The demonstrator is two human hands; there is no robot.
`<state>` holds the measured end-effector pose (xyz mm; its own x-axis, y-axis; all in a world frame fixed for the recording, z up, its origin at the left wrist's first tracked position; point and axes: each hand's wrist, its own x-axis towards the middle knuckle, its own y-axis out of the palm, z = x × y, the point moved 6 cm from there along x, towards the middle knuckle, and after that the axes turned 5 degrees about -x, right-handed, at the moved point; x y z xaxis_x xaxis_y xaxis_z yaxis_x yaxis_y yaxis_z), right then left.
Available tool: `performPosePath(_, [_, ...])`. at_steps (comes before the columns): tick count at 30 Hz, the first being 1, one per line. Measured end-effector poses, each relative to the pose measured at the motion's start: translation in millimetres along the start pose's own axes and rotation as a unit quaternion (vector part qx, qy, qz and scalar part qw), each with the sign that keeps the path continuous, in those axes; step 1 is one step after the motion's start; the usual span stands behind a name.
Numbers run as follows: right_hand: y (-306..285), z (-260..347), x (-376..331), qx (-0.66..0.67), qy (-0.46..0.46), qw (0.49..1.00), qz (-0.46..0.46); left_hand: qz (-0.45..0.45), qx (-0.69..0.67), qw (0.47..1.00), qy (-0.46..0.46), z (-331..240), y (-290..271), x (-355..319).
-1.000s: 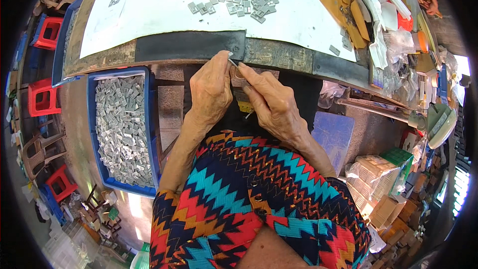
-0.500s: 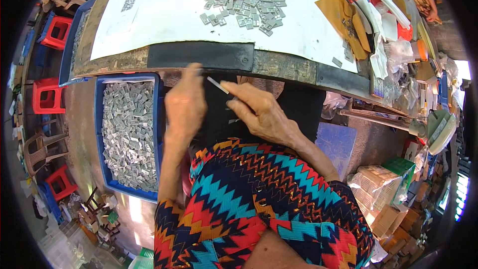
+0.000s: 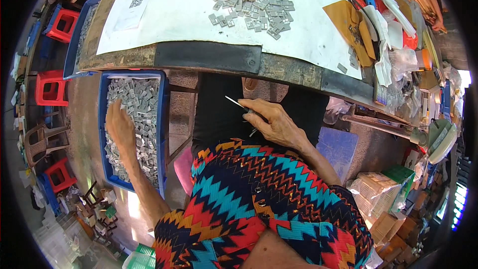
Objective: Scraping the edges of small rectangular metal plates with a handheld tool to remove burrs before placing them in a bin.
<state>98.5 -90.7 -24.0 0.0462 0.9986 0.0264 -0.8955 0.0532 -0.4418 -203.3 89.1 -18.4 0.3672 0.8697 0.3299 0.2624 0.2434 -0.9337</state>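
Left hand (image 3: 120, 125) at nine o'clock over grey pieces (image 3: 145, 100), finger spread and hold unclear; right hand (image 3: 274, 121), pinching a thin strip (image 3: 232, 100), could drop it if loosened

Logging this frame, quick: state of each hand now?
Left hand: over the blue bin; open or closed, cannot be told.
Right hand: closed, holding a thin pale strip.

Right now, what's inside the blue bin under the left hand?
Small grey pieces lie in the blue bin; the left hand and forearm hide some, and anything deeper is covered.
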Motion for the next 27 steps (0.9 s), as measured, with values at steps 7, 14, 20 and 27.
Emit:
performPosePath(7, [4,-1,-6,-0.050,-0.009,0.999,0.005,0.009,-0.340,0.918,0.202,-183,4,100])
performPosePath(14, [4,-6,-15,-0.053,0.008,0.998,0.021,0.029,-0.262,0.907,0.327,-229,43,136])
performPosePath(20, [4,-11,-12,-0.038,0.002,0.999,0.009,0.085,-0.240,0.921,0.294,-220,59,139])
performPosePath(27, [1,-12,-11,-0.033,0.003,0.999,0.006,0.098,-0.273,0.907,0.306,-220,48,145])
